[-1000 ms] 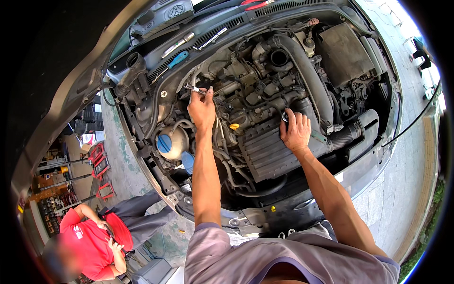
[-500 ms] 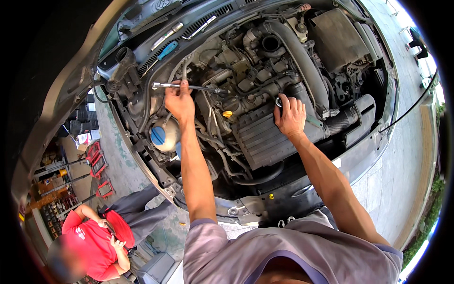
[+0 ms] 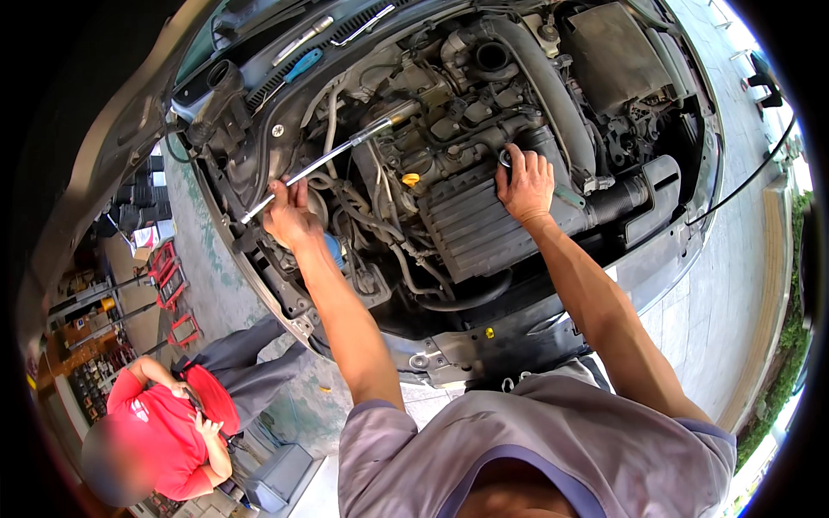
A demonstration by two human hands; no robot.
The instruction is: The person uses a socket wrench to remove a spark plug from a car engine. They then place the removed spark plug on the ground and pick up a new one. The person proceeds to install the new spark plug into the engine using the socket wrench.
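My left hand (image 3: pixel 292 216) is closed around a long chrome extension bar (image 3: pixel 321 162) near its lower left end. The bar slants up to the right above the engine. At its far end is a thicker chrome socket (image 3: pixel 370 131), with a tan, brassy-looking part (image 3: pixel 402 111) beyond it that I cannot make out. On the black ribbed air filter housing (image 3: pixel 475 229) my right hand (image 3: pixel 527 183) rests with its fingers curled. A small round, metal-rimmed thing (image 3: pixel 505 159) shows at its thumb and forefinger; the rest is hidden. A yellow dipstick handle (image 3: pixel 410 180) lies between the hands.
A blue-handled screwdriver (image 3: pixel 302 65), a chrome tool (image 3: pixel 302 41) and a ratchet (image 3: pixel 363 26) lie along the cowl. The raised hood (image 3: pixel 104 147) borders the left. A person in a red shirt (image 3: pixel 177 432) stands lower left. A black pipe (image 3: pixel 561 95) crosses the engine's right.
My left hand has moved left and toward me with the bar, which now slants and shows its thicker far end. My right hand keeps its place on the housing. The view has shifted slightly.
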